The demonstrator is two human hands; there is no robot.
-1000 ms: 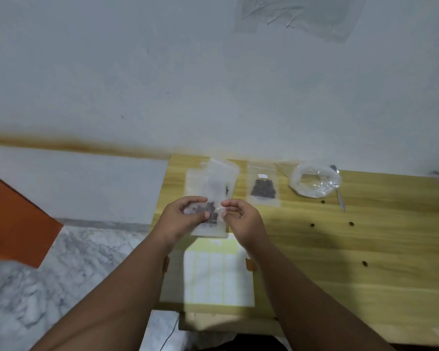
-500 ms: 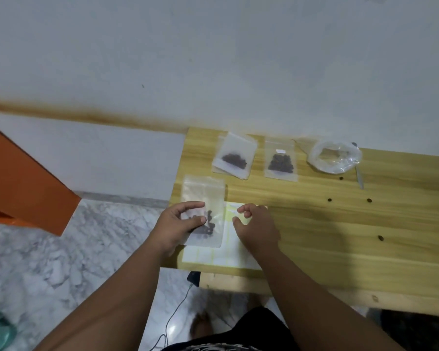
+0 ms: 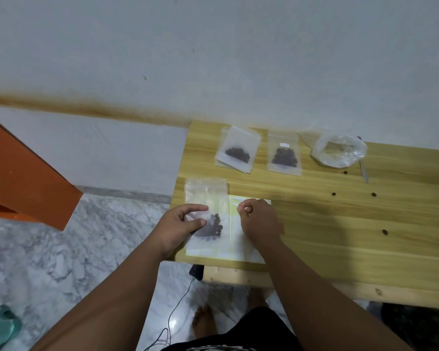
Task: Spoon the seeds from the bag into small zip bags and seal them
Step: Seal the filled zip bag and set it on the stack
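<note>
My left hand (image 3: 180,225) pinches one zip bag (image 3: 205,193) of dark seeds (image 3: 214,225); my right hand (image 3: 259,221) pinches a white sticker (image 3: 235,204). Two more seed bags (image 3: 238,148) (image 3: 285,154) lie behind, and four loose seeds (image 3: 334,194) dot the tabletop (image 3: 340,249).

The left hand (image 3: 181,224) covers one side of the zip bag (image 3: 205,196). I can't tell whether the right hand (image 3: 259,221) pinches anything off the label sheet (image 3: 246,250). The desk (image 3: 340,239) runs past the right edge.

A modest room in a home: a light wooden desk (image 3: 340,236) against a stained pale wall (image 3: 213,46), marble-patterned floor (image 3: 61,249) below, with a bare foot (image 3: 203,323) and loose cable (image 3: 178,300).
</note>
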